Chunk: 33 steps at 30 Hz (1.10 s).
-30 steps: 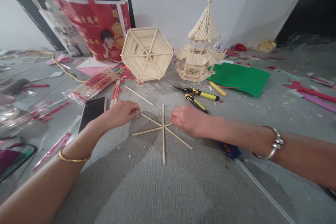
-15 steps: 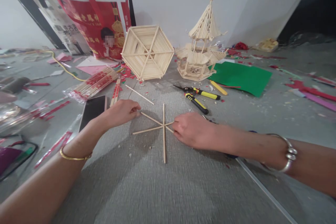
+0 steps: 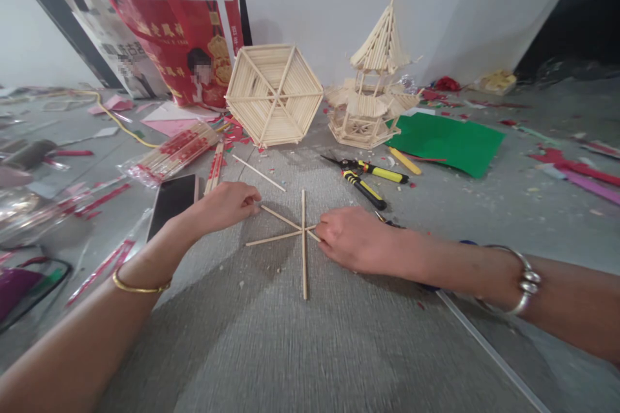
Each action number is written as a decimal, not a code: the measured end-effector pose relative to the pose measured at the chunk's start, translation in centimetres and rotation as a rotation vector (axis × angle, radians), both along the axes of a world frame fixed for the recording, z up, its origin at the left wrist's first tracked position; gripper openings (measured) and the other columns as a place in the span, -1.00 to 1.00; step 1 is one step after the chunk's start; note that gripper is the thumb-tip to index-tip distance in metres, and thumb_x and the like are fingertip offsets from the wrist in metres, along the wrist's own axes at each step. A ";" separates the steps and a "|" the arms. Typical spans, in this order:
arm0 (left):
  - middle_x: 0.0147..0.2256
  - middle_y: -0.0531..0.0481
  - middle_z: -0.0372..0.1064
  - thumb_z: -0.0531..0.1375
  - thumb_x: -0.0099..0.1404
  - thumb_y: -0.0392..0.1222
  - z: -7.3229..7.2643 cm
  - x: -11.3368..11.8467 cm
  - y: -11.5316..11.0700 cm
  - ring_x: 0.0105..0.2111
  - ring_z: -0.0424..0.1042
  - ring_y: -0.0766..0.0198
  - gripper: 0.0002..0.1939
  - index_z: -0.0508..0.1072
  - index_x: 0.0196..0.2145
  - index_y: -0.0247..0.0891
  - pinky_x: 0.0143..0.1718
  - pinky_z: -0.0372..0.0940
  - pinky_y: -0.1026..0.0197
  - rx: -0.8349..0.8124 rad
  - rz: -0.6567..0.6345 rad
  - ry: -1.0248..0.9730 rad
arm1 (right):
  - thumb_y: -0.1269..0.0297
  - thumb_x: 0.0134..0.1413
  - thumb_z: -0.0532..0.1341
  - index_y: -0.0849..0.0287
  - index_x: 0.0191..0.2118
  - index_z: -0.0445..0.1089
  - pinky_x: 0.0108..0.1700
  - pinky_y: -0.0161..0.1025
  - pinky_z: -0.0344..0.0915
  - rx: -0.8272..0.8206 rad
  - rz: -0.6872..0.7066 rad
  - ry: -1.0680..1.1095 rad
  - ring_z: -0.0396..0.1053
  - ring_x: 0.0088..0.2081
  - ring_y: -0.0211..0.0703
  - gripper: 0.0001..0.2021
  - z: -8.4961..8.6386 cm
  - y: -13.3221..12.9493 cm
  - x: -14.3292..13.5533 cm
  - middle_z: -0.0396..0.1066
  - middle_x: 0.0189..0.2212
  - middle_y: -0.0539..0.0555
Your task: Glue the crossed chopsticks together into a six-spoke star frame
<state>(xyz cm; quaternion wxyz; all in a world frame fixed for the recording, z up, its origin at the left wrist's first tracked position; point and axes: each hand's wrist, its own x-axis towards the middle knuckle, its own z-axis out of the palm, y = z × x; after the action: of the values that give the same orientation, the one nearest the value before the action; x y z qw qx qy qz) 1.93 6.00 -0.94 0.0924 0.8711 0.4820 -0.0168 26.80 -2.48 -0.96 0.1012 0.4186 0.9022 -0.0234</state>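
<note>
Three thin wooden sticks lie crossed on the grey surface, making a six-armed star; one stick (image 3: 305, 264) runs nearly straight away from me. My left hand (image 3: 225, 204) is closed, its fingertips pinching the far-left end of a slanting stick (image 3: 281, 218). On the other side, my right hand (image 3: 356, 240) is closed over the right-hand ends of the star, which its fingers partly hide. Another stick (image 3: 259, 173) lies loose beyond the star. Behind it, a hexagonal stick panel (image 3: 276, 98) leans upright beside a small stick pagoda (image 3: 371, 103).
Yellow-and-black pliers (image 3: 363, 184) lie beyond my right hand, near a green sheet (image 3: 448, 142). A phone (image 3: 172, 203) lies by my left wrist, with bagged sticks (image 3: 169, 155) behind it. A red bag (image 3: 194, 45) stands at the back. A clear rod (image 3: 489, 348) extends at lower right.
Both hands keep their places at the crossed sticks. The whole view has shifted very slightly; nothing else visibly differs.
</note>
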 end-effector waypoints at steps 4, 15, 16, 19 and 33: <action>-0.24 -0.07 0.49 0.07 0.20 -0.09 0.1 0.1 0.0 -0.24 0.44 0.18 -0.67 0.49 -0.16 -0.26 -0.16 0.25 0.20 0.010 0.003 0.005 | 0.38 0.22 0.03 0.26 -0.27 0.49 -0.39 -0.21 0.14 0.003 0.007 0.005 0.42 -0.30 -0.08 -0.73 0.0 0.0 0.0 0.49 -0.32 0.16; -0.24 -0.08 0.49 0.07 0.20 -0.10 0.1 0.0 0.0 -0.23 0.43 0.17 -0.67 0.49 -0.16 -0.27 -0.17 0.24 0.19 -0.006 -0.008 -0.016 | 0.39 0.22 0.04 0.27 -0.26 0.49 -0.38 -0.21 0.18 -0.010 -0.011 0.005 0.44 -0.26 -0.05 -0.74 0.0 0.1 -0.3 0.50 -0.30 0.17; -0.24 -0.09 0.49 0.07 0.20 -0.10 0.1 0.0 0.0 -0.23 0.43 0.16 -0.67 0.49 -0.16 -0.27 -0.17 0.24 0.19 -0.007 -0.008 -0.013 | 0.39 0.22 0.03 0.27 -0.26 0.49 -0.38 -0.21 0.18 -0.007 -0.003 0.008 0.44 -0.26 -0.05 -0.74 -0.1 0.1 -0.3 0.50 -0.30 0.17; -0.22 -0.09 0.49 0.07 0.20 -0.10 0.2 0.1 -0.1 -0.23 0.43 0.17 -0.66 0.49 -0.15 -0.28 -0.16 0.24 0.19 -0.009 -0.012 0.005 | 0.38 0.23 0.03 0.27 -0.25 0.48 -0.36 -0.20 0.18 0.014 0.027 0.024 0.44 -0.26 -0.05 -0.74 -0.2 0.2 -0.1 0.50 -0.31 0.17; -0.19 -0.13 0.50 0.03 0.20 -0.11 0.4 0.3 -0.2 -0.21 0.44 0.14 -0.63 0.49 -0.14 -0.31 -0.14 0.25 0.17 -0.010 0.008 0.018 | 0.36 0.26 0.04 0.27 -0.31 0.46 -0.36 -0.24 0.12 0.053 0.000 0.012 0.38 -0.29 -0.13 -0.74 1.2 0.1 0.7 0.47 -0.33 0.15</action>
<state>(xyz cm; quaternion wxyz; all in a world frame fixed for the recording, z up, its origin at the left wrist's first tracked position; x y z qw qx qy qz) 2.20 5.77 -0.50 0.0922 0.8684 0.4864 -0.0266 27.54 -2.42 0.22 0.0845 0.4209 0.9032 -0.0020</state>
